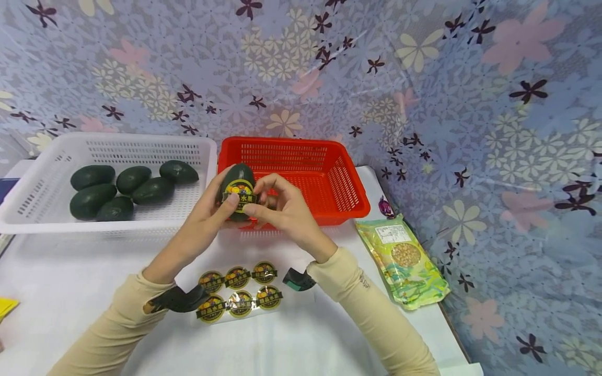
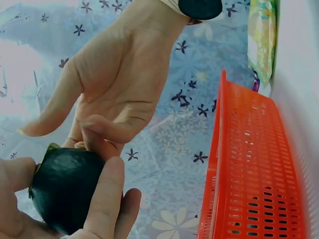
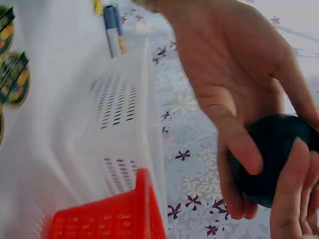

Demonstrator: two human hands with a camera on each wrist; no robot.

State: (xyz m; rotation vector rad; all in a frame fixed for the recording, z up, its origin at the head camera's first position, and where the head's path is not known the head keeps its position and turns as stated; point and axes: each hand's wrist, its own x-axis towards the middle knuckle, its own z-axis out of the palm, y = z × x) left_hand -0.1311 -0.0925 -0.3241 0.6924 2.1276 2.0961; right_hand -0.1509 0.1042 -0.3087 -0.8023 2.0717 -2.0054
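A dark green avocado (image 1: 241, 172) with a round black and gold fruit label (image 1: 240, 194) is held in my left hand (image 1: 207, 209), above the front left edge of the red basket. The left thumb lies on the label. My right hand (image 1: 287, 214) is at the avocado's right side, its fingertips touching the label's edge. In the left wrist view the right hand (image 2: 119, 84) has its thumb off the avocado (image 2: 67, 186). The right wrist view shows the left hand's fingers round the avocado (image 3: 274, 149). A sheet of round labels (image 1: 254, 310) lies on the table below.
A white basket (image 1: 47, 156) at the left holds several avocados (image 1: 155, 190). Beside it stands the red basket (image 1: 352, 193). A green and yellow food bag (image 1: 404, 261) and a small purple wrapped item (image 1: 386, 208) lie at the right. Floral cloth (image 1: 301, 68) hangs behind.
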